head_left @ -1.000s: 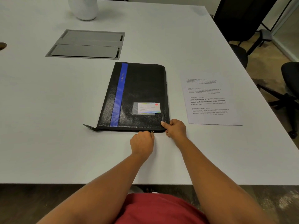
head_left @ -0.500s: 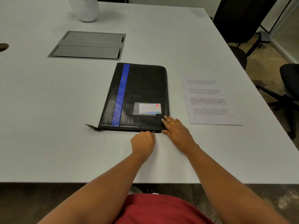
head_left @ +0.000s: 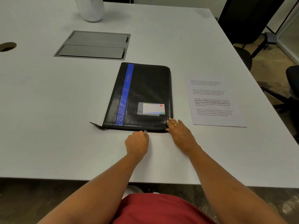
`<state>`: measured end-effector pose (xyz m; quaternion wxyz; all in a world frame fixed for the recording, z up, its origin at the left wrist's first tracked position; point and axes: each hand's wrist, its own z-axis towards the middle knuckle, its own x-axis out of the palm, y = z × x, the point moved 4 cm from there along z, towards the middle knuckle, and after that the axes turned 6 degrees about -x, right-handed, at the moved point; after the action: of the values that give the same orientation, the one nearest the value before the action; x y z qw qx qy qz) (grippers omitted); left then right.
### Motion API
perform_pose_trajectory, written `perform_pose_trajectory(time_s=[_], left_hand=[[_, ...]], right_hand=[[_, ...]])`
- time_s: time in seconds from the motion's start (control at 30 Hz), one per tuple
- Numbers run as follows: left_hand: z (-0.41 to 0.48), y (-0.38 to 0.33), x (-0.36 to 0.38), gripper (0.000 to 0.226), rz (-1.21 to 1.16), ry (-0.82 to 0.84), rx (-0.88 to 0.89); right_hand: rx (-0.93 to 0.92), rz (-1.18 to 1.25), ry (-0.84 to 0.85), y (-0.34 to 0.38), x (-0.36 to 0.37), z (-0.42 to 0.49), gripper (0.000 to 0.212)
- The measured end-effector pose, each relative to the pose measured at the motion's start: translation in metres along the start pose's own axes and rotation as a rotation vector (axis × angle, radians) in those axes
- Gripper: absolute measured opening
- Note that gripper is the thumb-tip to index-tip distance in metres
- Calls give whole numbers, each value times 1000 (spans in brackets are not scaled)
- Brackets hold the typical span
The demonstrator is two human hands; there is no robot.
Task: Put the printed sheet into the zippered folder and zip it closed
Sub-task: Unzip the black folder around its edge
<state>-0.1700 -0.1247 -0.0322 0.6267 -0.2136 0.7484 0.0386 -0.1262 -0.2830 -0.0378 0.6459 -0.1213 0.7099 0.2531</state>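
A black zippered folder with a blue stripe and a clear card pocket lies flat in the middle of the white table. The printed sheet lies on the table to its right, apart from it. My left hand is curled at the folder's near edge, fingers pinched on the small metal zipper pull. My right hand rests flat with its fingertips pressing the folder's near right corner. The zipper's tail end sticks out at the near left corner.
A grey cable hatch is set into the table behind the folder. A white vase stands at the far edge. A round grommet hole is at the far left. Black office chairs stand beyond the table's right side.
My right hand went from a curled fist beside the corner to a flat hand pressing the folder's near right corner. My left hand stays on the zipper pull at about the same spot.
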Motion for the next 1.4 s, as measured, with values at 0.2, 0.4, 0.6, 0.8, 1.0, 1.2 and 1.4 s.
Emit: perform_pose_trajectory(time_s=[0.2, 0.4, 0.6, 0.8, 1.0, 1.2, 1.4], left_hand=[[-2, 7, -1, 44, 45, 2, 13], [-3, 9, -3, 43, 17, -8, -37], [0, 11, -2, 44, 28, 5, -4], [-2, 11, -1, 46, 49, -14, 34], [-3, 9, -1, 48, 89, -18, 33], [-2, 11, -2, 48, 109, -31, 24], [1, 15, -5, 47, 73, -39, -13]], right_hand=[[30, 16, -13, 1, 1, -1, 45], [46, 50, -19, 4, 1, 1, 45], [27, 37, -42, 4, -2, -1, 45], [-27, 12, -221, 16, -20, -7, 45], [-84, 99, -59, 27, -10, 8, 54], [-77, 15, 12, 21, 3, 12, 48], [-79, 3, 24, 18, 5, 13, 47]])
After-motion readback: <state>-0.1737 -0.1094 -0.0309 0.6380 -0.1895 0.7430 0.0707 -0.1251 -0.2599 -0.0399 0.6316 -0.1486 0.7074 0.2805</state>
